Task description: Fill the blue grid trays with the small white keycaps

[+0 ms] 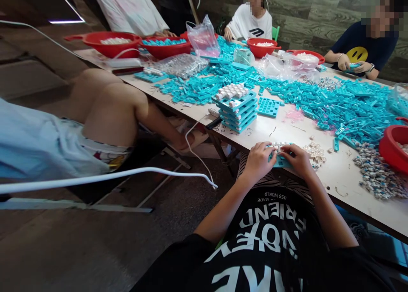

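Note:
My left hand (259, 162) grips the left side of a small blue plastic grid tray (280, 162) at the table's near edge. White square key-like caps (280, 146) sit in its far part. My right hand (298, 158) is closed at the tray's right side, thumb and fingers against the caps; whether a loose cap is between them is hidden. Left of my hands stands a stack of blue grid trays (237, 111), white caps on top. Another blue grid tray (269, 107) lies flat behind. Small cream-coloured pieces (315, 151) lie right of my right hand.
Blue plastic parts (347, 103) are heaped across the table (357, 211). Small grey-white parts (379, 171) lie beside a red basin (395, 143). More red basins (108, 49) and clear bags (204, 37) stand farther back. Several people sit around; a white cable (111, 179) crosses at left.

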Demonstrator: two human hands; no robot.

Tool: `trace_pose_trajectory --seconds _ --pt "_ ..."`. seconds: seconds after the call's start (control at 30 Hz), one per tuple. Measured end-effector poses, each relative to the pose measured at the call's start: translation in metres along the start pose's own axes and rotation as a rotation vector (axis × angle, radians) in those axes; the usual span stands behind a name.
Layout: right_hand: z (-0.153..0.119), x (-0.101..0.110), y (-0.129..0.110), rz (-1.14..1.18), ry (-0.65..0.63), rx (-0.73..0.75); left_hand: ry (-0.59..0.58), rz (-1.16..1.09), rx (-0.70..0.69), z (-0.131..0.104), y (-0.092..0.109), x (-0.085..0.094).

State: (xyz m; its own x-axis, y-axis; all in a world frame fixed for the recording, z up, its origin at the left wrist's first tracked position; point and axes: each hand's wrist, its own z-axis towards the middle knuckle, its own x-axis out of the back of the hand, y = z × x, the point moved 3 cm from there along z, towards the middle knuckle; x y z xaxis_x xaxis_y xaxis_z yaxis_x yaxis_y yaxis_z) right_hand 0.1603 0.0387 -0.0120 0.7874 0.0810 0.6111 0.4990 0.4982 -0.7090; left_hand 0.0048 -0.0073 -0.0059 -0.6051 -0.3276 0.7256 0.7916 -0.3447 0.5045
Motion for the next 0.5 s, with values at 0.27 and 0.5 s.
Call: trace_pose_trajectory --seconds 0.27,0.5 --pt "0.001 0.0 -0.005 -0.075 -0.054 0.072 -0.061 -0.04 -0.121 -0.012 -0.001 -0.013" --pt "0.004 -0.002 0.004 -0.185 -0.037 0.215 -0.068 0.069 -0.146 -0.014 0.006 -0.013"
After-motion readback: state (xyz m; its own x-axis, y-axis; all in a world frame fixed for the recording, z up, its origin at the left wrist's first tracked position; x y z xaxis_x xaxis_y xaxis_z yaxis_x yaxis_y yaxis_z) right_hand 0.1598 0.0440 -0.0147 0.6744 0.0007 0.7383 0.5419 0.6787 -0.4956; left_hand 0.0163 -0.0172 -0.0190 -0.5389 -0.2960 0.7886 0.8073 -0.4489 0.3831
